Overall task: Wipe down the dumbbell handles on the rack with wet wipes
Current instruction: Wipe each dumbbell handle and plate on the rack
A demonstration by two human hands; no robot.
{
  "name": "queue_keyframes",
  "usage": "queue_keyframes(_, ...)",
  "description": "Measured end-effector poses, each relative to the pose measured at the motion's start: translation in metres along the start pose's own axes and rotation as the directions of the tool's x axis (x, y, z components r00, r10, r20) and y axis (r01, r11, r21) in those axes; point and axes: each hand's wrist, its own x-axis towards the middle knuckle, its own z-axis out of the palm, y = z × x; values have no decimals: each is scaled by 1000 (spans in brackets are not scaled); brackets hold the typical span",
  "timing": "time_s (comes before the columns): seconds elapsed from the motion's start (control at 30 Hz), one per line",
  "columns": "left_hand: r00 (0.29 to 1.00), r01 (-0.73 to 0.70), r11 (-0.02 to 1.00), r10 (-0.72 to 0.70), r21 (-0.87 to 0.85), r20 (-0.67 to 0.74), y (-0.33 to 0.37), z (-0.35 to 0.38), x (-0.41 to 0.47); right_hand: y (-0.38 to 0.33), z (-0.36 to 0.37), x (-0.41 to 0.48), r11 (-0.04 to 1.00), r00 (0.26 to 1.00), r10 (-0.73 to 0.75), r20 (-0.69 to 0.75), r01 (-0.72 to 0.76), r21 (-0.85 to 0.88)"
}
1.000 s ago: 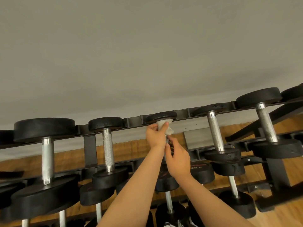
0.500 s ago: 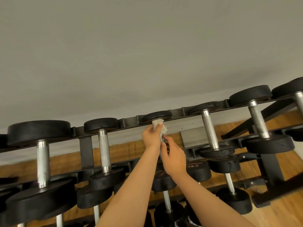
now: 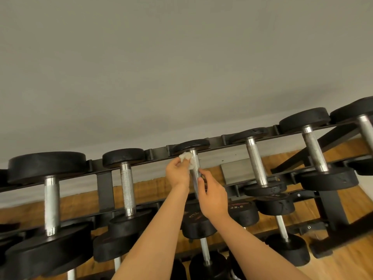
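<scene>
on top tier (image 3: 158, 154), left hand (image 3: 178, 173) grips wipe (image 3: 186, 157), right hand (image 3: 212, 196) pinches handle (image 3: 196, 168) (lower plate (image 3: 241, 212): 22.5).

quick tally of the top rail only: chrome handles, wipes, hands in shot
top-rail handles: 6, the rightmost cut off by the frame edge
wet wipe: 1, held by the left hand
hands: 2, with the right hand pinching the wiped handle
total: 9
</scene>
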Motion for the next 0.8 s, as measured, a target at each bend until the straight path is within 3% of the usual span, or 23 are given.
queue_keyframes(0.1, 992, 50, 998, -55, 41, 112, 8, 11, 3, 0, 1, 1, 1000, 1000, 13, 5, -13, -2)
queue_keyframes(0.3, 998, 63, 995, -64, -77, -5, -4, 7, -5, 1, 0, 0, 1000, 1000, -11, -24, 11, -5)
queue_keyframes(0.47, 981, 142, 990, -139, -10, 135, 13, 14, 3, 1, 1, 0, 1000, 1000, -14, -25, 14, 2)
queue_keyframes(0.57, 981, 76, 997, -79, 21, 175, 11, 14, -1, 2, 1, 0, 1000, 1000, -8, -23, 8, 5)
queue_keyframes(0.63, 982, 33, 998, -24, -46, 186, 4, 8, -11, 3, 2, 0, 1000, 1000, -8, -21, 8, 9)
queue_keyframes(0.8, 998, 57, 939, -49, -339, 32, 1, 3, -31, 4, 3, 1, 1000, 999, -22, -27, 22, -1)
